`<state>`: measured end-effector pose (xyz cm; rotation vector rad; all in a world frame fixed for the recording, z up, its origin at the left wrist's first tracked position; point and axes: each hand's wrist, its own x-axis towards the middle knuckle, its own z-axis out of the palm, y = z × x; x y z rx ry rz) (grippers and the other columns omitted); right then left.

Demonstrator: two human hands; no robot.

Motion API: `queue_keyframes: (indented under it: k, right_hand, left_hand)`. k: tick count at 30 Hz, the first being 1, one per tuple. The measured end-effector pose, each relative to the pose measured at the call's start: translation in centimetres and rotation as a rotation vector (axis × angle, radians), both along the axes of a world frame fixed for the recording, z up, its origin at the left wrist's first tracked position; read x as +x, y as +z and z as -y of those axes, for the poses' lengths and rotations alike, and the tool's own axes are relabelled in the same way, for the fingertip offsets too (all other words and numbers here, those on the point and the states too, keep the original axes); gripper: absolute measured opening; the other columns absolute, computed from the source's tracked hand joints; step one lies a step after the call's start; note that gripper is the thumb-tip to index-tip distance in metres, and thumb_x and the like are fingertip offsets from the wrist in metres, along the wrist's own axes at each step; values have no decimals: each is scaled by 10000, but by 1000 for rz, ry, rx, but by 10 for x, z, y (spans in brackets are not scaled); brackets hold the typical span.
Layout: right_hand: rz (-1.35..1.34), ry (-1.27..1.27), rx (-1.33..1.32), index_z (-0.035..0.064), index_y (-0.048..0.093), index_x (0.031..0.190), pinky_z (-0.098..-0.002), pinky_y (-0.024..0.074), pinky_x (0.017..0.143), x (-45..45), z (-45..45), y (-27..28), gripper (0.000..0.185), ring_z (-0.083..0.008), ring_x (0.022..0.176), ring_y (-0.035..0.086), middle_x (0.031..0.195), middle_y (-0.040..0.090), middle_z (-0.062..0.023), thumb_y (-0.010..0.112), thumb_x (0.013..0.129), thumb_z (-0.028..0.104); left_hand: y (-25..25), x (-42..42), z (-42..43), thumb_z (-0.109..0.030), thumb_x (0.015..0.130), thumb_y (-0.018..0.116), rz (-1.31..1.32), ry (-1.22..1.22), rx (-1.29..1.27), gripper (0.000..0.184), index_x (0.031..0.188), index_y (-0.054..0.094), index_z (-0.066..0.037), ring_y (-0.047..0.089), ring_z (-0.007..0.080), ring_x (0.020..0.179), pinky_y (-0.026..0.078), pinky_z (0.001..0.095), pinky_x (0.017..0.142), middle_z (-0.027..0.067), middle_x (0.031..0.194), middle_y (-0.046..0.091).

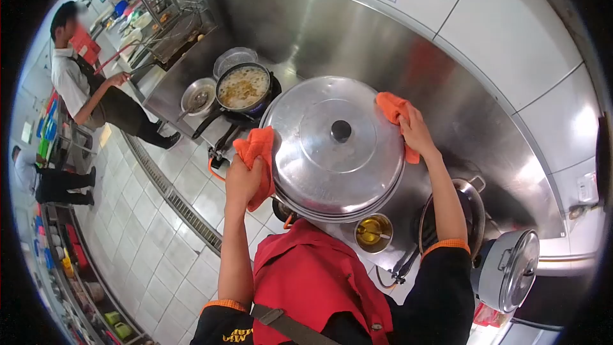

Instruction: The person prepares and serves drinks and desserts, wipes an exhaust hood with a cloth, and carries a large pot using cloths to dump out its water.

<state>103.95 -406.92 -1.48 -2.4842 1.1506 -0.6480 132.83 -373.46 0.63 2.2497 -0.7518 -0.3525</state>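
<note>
A large round aluminium pot with its domed lid (306,172) on is in front of me, a black knob (341,130) at the lid's centre. My left hand (244,179) is closed round an orange cloth (260,147) at the pot's left side. On the right side, my right hand (414,126) grips a second orange cloth (391,106) against the rim. The pot's handles are hidden under the cloths. I cannot tell whether the pot is lifted or resting.
Left of the pot, a frying pan (243,87) of bubbling oil sits on a burner, beside a metal bowl (199,97). Nearer me are a bowl of yellow liquid (373,232), an empty-looking pan (476,211) and a lidded pot (504,271). A person (96,83) stands at a fryer, another (57,179) farther off.
</note>
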Motion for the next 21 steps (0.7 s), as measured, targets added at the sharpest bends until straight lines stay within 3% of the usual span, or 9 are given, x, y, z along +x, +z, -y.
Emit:
queue_keyframes:
  k: [1,2,5,6,9,10,13,17,21]
  right_hand:
    - [48,-83,65,-55,486,1149,-407,320,985,7,-1,5,467,-368,1163,421,1198,472,-254,394,904,332]
    - [94,-166,134,-72,502,1124,-416,320,980,13,-2,7,501,-378,1160,420,1184,477,-273,372,909,362]
    - [-392,-223,245,-84,540,1062,-431,346,943,11,27,4,558,-404,1128,441,1132,503,-301,337,913,414]
    - [-355,-199,296,-87,544,1046,-438,352,930,11,35,4,564,-410,1108,453,1107,514,-304,333,913,419]
    - [-253,-133,389,-93,552,1009,-454,369,899,9,38,3,582,-425,1059,482,1053,536,-311,325,912,434]
    - [-217,-117,372,-92,552,1004,-456,373,893,8,35,4,586,-426,1050,487,1050,535,-313,325,911,440]
    - [-169,-148,417,-75,566,973,-442,382,873,8,29,8,598,-419,1038,500,1034,546,-306,339,902,473]
    - [-126,-157,488,-79,567,938,-426,402,815,9,36,6,599,-407,986,534,991,566,-294,353,898,479]
    - [-71,-164,548,-81,574,890,-431,420,749,3,37,-7,588,-404,891,571,906,594,-278,373,893,471]
  left_hand:
    - [1,-1,-1,-351,787,556,15,30,19,485,982,482,87,574,431,861,449,446,772,287,863,595]
    - [12,-4,1,-384,809,541,-90,55,87,515,978,478,99,541,427,946,430,447,814,316,992,550]
    - [-30,2,1,-442,831,519,162,145,-216,569,982,475,105,472,428,1049,402,448,856,336,1142,448]
    - [-29,0,-5,-480,843,498,161,220,-17,603,1007,471,99,394,430,1125,379,453,875,333,1234,343]
    - [-21,-5,-10,-481,842,503,159,336,252,604,986,485,104,450,451,1051,401,461,826,340,1111,444]
    - [-23,1,-12,-439,855,501,52,213,102,540,950,508,92,519,450,936,424,460,762,338,966,526]
    - [-4,-20,5,-391,865,499,-46,180,5,474,901,524,81,557,444,829,437,455,713,320,843,568]
    - [-17,-16,16,-354,864,501,-170,208,-232,416,970,543,46,588,400,860,450,413,727,263,872,605]
    - [-28,-8,17,-345,876,465,-241,254,-112,398,1020,543,19,598,352,897,446,381,766,209,912,624]
